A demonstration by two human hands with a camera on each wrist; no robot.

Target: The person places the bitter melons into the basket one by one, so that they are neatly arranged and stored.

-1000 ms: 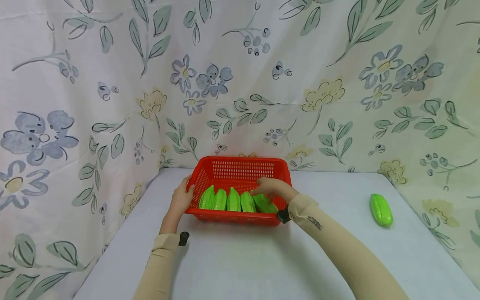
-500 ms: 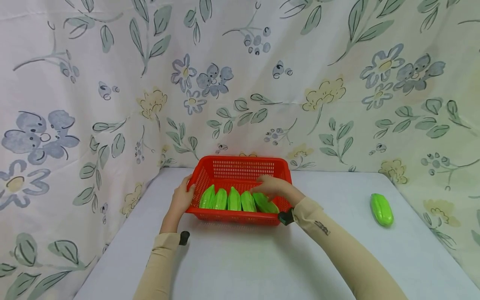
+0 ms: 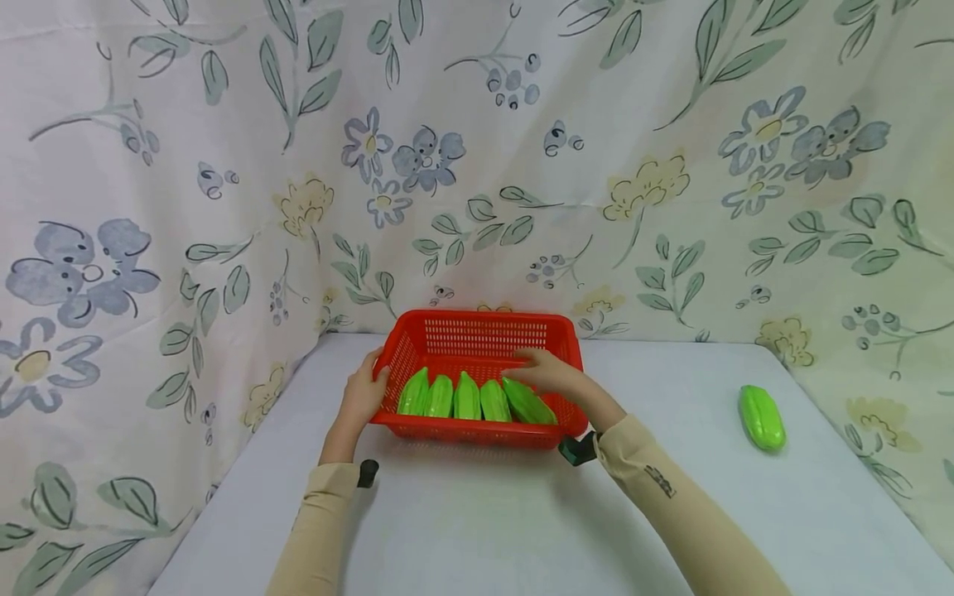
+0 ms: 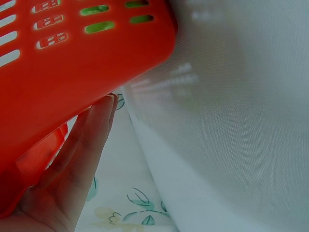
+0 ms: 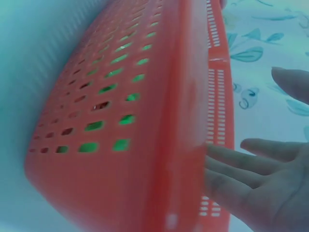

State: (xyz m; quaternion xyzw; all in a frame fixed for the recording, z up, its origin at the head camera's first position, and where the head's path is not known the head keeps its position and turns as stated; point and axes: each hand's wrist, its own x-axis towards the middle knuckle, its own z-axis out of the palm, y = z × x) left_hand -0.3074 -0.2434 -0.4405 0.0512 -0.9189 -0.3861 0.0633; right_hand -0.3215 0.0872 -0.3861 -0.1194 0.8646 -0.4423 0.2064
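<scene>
A red perforated plastic basket (image 3: 484, 432) stands at the table's far side. Several bright green ridged, gourd-like vegetables (image 3: 467, 399) lie side by side along its near wall, the rightmost one (image 3: 529, 403) tilted. My left hand (image 3: 363, 396) holds the basket's left rim; in the left wrist view its fingers (image 4: 91, 130) lie against the outer wall, the thumb hidden. Over the basket's right part is my right hand (image 3: 550, 372), just above the tilted vegetable. The right wrist view shows its fingers (image 5: 231, 186) straight and the thumb apart, nothing held.
Another green ridged vegetable (image 3: 763, 418) lies by itself on the right of the white-covered table (image 3: 477, 530). A floral cloth (image 3: 477, 165) hangs directly behind the basket and along both sides of the table.
My right hand has let go of the rightmost vegetable, which now lies tilted in the basket, and has risen slightly to the right. The left hand stays on the rim.
</scene>
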